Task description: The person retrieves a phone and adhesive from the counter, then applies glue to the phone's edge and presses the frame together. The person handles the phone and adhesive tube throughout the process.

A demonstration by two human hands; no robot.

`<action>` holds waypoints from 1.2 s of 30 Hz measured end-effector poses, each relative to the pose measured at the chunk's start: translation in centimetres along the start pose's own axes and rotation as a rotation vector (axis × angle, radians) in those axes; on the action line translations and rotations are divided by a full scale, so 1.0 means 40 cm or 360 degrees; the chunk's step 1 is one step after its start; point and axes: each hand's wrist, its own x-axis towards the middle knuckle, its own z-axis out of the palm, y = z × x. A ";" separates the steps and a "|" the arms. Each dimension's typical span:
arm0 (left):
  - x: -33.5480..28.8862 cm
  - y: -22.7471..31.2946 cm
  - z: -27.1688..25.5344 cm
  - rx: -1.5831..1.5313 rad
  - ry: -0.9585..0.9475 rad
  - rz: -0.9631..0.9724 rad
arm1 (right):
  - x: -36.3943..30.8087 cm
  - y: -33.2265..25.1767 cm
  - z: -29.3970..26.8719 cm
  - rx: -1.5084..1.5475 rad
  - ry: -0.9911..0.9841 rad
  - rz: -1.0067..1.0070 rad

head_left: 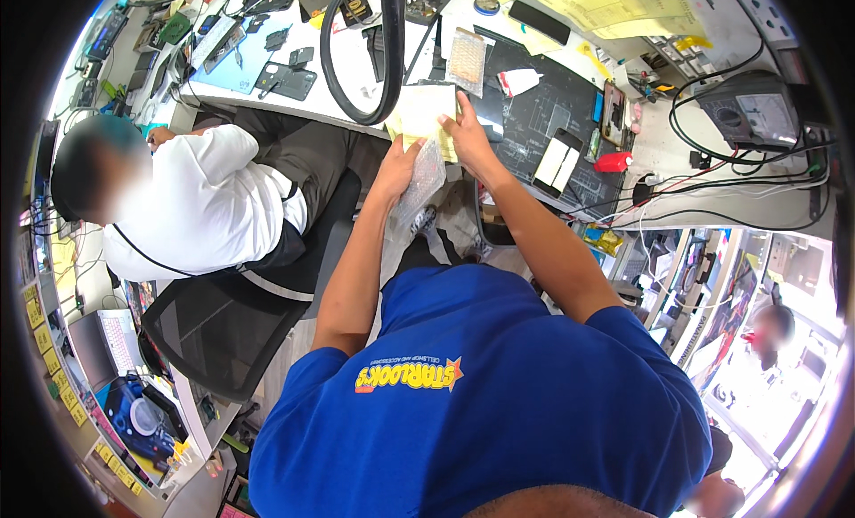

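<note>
The left hand (398, 171) pinches the yellow paper (417, 111) and bubble wrap (420, 187) hanging just beside it; the right hand (467, 137) grips the paper's far edge, probably so the sheet stays spread between them.

Long white workbench (659, 139), black mesh chair (223, 326), greyish floor (289, 333), bright glare (753, 407) at right.

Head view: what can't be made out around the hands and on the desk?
All in head view:
Left hand: some fingers, hidden behind paper and held bubble wrap.
Right hand: some fingers, behind paper.
Paper: any writing, too small and washed out.
Meter: dial markings, too small.
</note>
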 end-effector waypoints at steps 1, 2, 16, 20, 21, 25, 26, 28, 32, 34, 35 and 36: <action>0.015 -0.013 -0.003 -0.0038 0.0015 -0.0049 | 0.007 0.001 0.001 0.0015 0.0008 0.0020; 0.029 -0.020 -0.003 -0.0073 0.0029 -0.0101 | 0.010 0.001 0.002 0.0003 0.0038 0.0017; 0.053 -0.072 -0.031 -0.0345 0.0079 -0.0066 | 0.090 -0.042 -0.073 -0.1680 0.0561 -0.0980; 0.058 -0.063 -0.036 -0.0346 0.0058 -0.0080 | 0.174 -0.102 -0.117 -0.2077 0.0137 -0.1197; 0.060 -0.067 -0.037 -0.0321 0.0067 -0.0083 | 0.191 -0.110 -0.121 -0.2106 0.0057 -0.1226; 0.071 -0.089 -0.051 -0.0327 0.0057 -0.0079 | 0.255 -0.129 -0.136 -0.2087 0.0070 -0.0929; 0.063 -0.086 -0.050 -0.0304 0.0068 -0.0092 | 0.252 -0.135 -0.136 -0.2072 0.0089 -0.0904; 0.047 -0.079 -0.047 -0.0334 0.0082 -0.0092 | 0.256 -0.146 -0.125 -0.2058 0.0079 -0.0840; 0.010 -0.063 -0.043 -0.0337 0.0081 -0.0055 | 0.237 -0.177 -0.106 -0.1964 0.0115 -0.0694; 0.005 -0.100 -0.061 -0.0327 0.0100 -0.0018 | 0.194 -0.202 -0.083 -0.1671 0.0162 -0.0704; 0.002 -0.105 -0.061 -0.0327 0.0094 0.0004 | 0.161 -0.208 -0.076 -0.1528 0.0194 -0.0706; -0.014 -0.086 -0.041 -0.0342 0.0077 0.0025 | 0.129 -0.199 -0.072 -0.1154 0.0076 -0.0499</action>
